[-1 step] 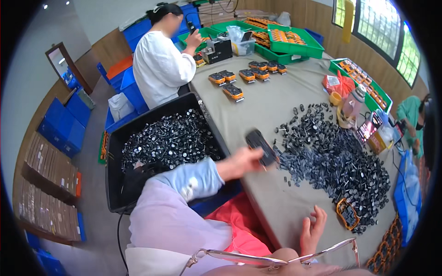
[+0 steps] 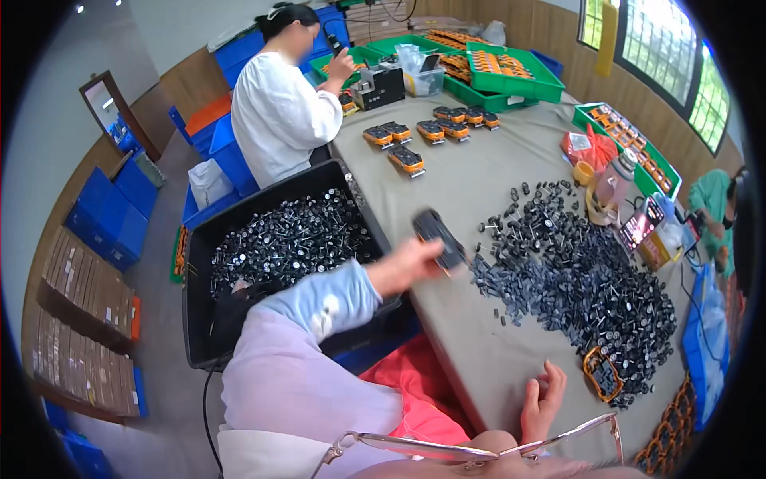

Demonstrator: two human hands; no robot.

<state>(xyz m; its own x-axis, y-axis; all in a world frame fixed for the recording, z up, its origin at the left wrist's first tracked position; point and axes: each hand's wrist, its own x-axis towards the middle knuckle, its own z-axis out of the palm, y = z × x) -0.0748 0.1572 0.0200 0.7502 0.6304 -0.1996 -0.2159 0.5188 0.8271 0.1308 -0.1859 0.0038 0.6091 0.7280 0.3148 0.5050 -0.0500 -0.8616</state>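
My left hand [image 2: 411, 265] grips a dark toy car [image 2: 438, 238] with its black underside showing, held above the table between the black crate and the parts pile. Just to its right spreads a heap of small black wheels with metal axles [image 2: 550, 209], mixed with flat dark pieces [image 2: 523, 279]. My right hand [image 2: 542, 401] rests near the table's close edge, fingers apart and nothing in it. Beyond its fingertips, an orange-edged toy car body [image 2: 602, 374] lies against the heap. Several orange and black toy cars [image 2: 407, 161] stand farther back.
A black crate [image 2: 191, 319] full of wheels stands at the table's left side. Green trays [image 2: 546, 84] of orange car bodies sit at the back. A phone [image 2: 641, 223] and a bottle [image 2: 613, 180] are right. A person in white [image 2: 275, 112] works at far left.
My left hand has shifted slightly left with the toy car. The right hand stays in nearly the same place.
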